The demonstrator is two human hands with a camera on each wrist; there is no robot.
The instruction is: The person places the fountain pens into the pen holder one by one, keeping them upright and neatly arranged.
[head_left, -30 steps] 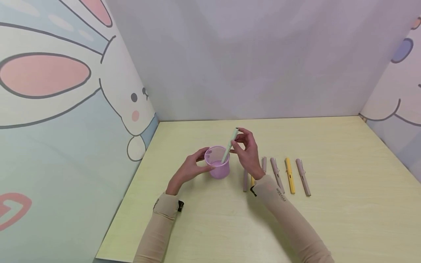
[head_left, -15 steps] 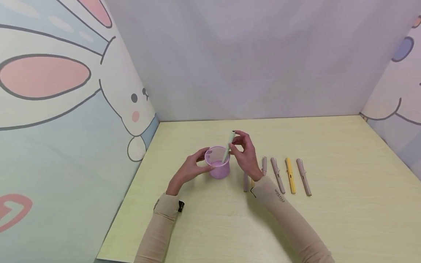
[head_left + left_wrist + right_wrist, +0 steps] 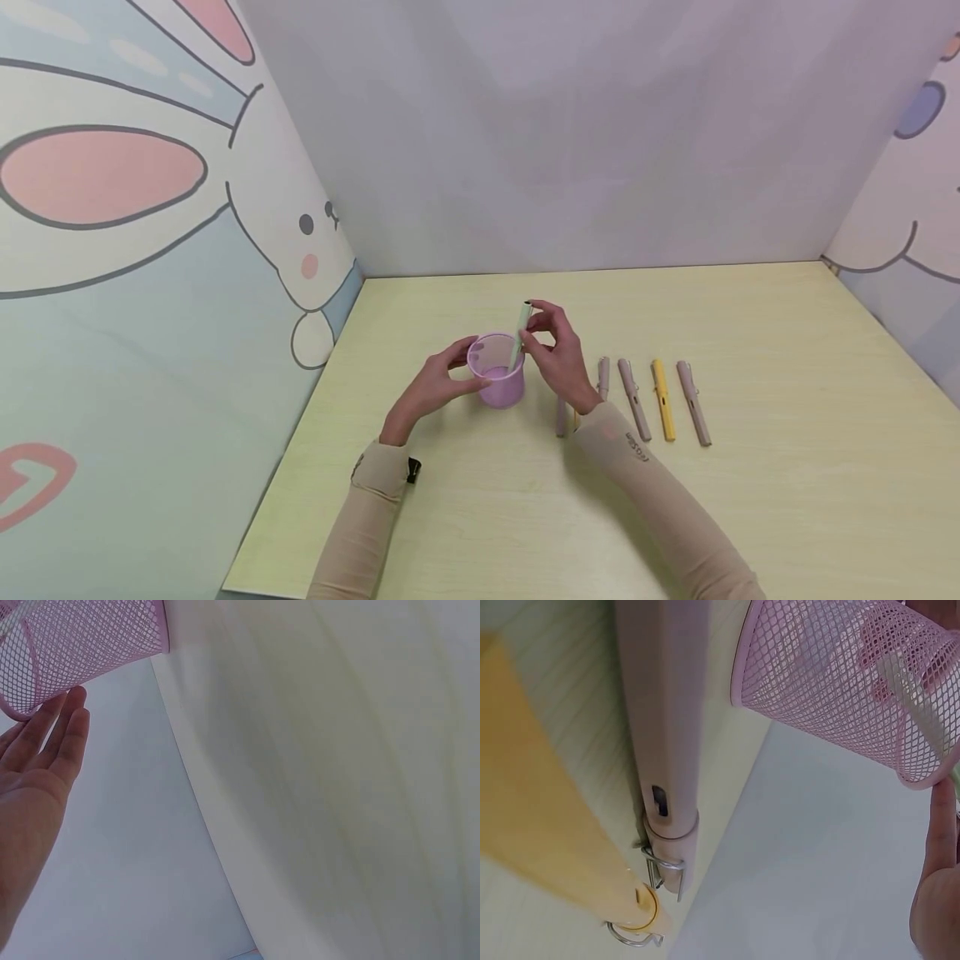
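A pink-purple mesh pen cup (image 3: 501,393) stands upright on the table. My left hand (image 3: 433,385) holds it from the left, thumb on the near side and fingers on the far side. In the left wrist view, the fingers touch the mesh cup (image 3: 90,645) near its rim. My right hand (image 3: 558,357) pinches a pale green pen (image 3: 522,321) near its upper end. The pen leans slightly, its lower part inside the cup. Through the mesh in the right wrist view, the pen (image 3: 913,697) shows inside; a right-hand finger touches the rim.
Right of the cup, several pens lie side by side: a taupe pen (image 3: 633,400), a yellow pen (image 3: 663,400) and another taupe pen (image 3: 693,403). More lie partly under the right wrist, including a taupe pen (image 3: 560,417). A grey-white wall (image 3: 585,150) closes the table's back.
The right hand has moved slightly left and down, lowering the green pen further into the cup and making it more upright. Left hand and cup stay in place.
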